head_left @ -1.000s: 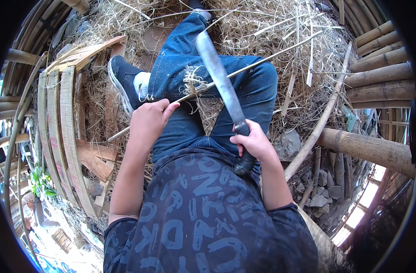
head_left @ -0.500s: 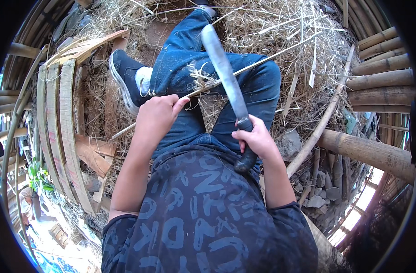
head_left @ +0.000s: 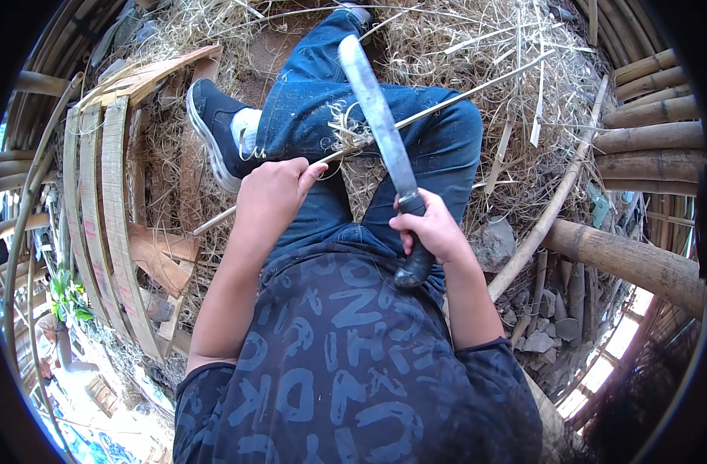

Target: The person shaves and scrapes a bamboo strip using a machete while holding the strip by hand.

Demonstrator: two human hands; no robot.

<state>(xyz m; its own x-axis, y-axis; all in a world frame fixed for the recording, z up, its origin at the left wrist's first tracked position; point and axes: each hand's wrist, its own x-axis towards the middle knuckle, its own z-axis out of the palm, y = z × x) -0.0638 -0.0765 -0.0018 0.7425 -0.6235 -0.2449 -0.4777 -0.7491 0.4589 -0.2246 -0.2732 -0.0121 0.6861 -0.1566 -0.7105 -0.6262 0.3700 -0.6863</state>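
My left hand point(head_left: 274, 189) is closed round a long, thin bamboo strip point(head_left: 438, 106), which runs from beside my left forearm up across my thighs to the far right. In my right hand point(head_left: 433, 226) is a machete, gripped by its black handle point(head_left: 417, 259). The machete's long grey blade point(head_left: 378, 108) points away from me and crosses the strip, its edge at or against it. Just left of the blade, a tuft of pale curled shavings point(head_left: 346, 127) clings to the strip. More fine shavings lie on my jeans point(head_left: 307, 124).
Straw-like shavings point(head_left: 446, 46) cover the ground ahead. To the left stands a slatted wooden frame point(head_left: 114, 201). On the right are a thick bamboo pole point(head_left: 624, 263), a thinner curved pole point(head_left: 555, 193) and grey rocks point(head_left: 493, 243). A bamboo wall point(head_left: 651, 139) rises at the far right.
Both hands keep their grips. The machete has shifted very slightly left and toward me along the strip; the strip and my left hand have barely moved.
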